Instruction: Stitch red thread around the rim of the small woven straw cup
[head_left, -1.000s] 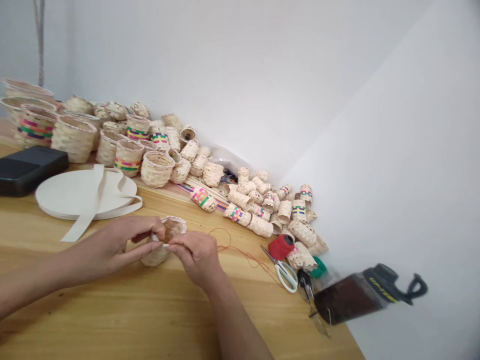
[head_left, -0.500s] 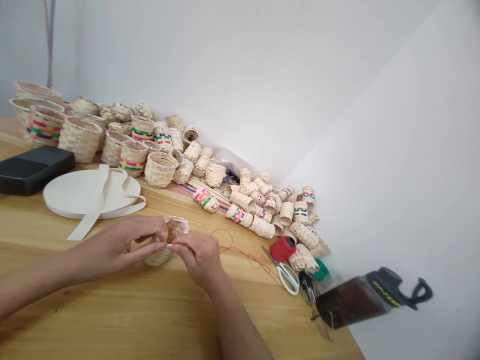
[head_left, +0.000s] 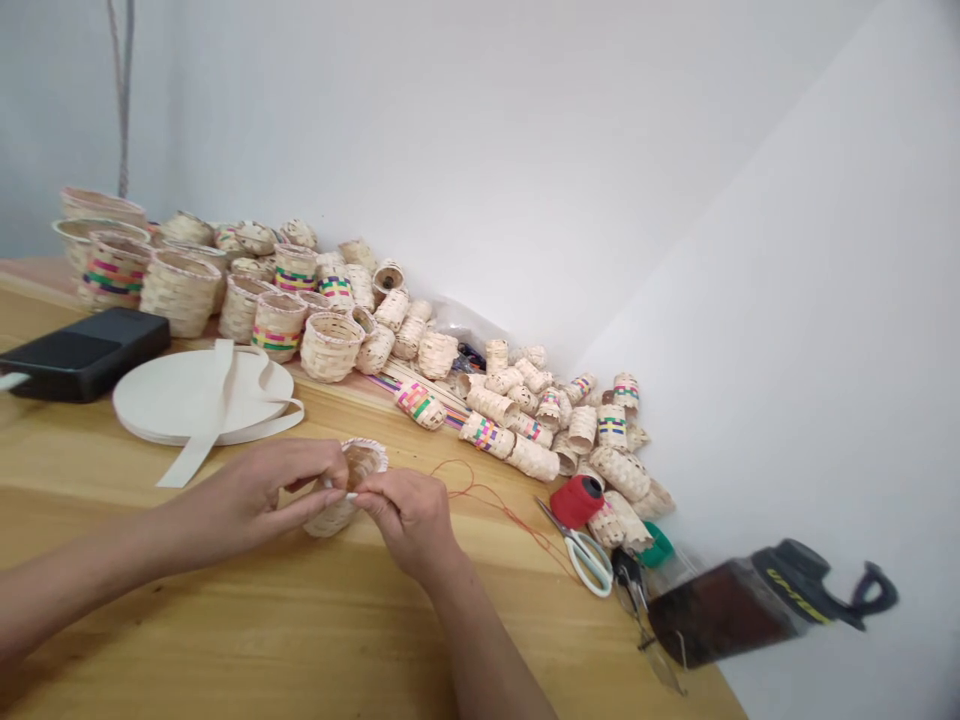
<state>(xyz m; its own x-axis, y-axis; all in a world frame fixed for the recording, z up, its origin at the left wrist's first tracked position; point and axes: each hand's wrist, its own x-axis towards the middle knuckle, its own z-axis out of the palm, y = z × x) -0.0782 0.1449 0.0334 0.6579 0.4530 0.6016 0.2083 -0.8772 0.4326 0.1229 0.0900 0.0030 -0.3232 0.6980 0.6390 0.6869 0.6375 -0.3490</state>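
**Both hands pinched at the rim of a small woven basket**

I see my left hand (head_left: 255, 495) and right hand (head_left: 409, 515) meeting at the rim of a small woven basket (head_left: 346, 485), which lies tipped on its side on the wooden worktop (head_left: 225, 620), mouth toward the wall. The fingers of both hands are closed in a pinch on the pale rim edging, left from the near side, right from the right. A red thread (head_left: 487, 500) trails from beneath my right hand toward a red spool (head_left: 576, 500). I judge the work goes best with the basket braced against the worktop and the pinches close together.

White-handled scissors (head_left: 589, 555) lie just beside the spool. A heap of woven baskets (head_left: 420, 345) lines the white wall (head_left: 525, 150); a roll of white tape (head_left: 202, 395) and a black case (head_left: 86, 350) sit to the left, and a dark bottle (head_left: 739, 610) lies on its side at the corner.
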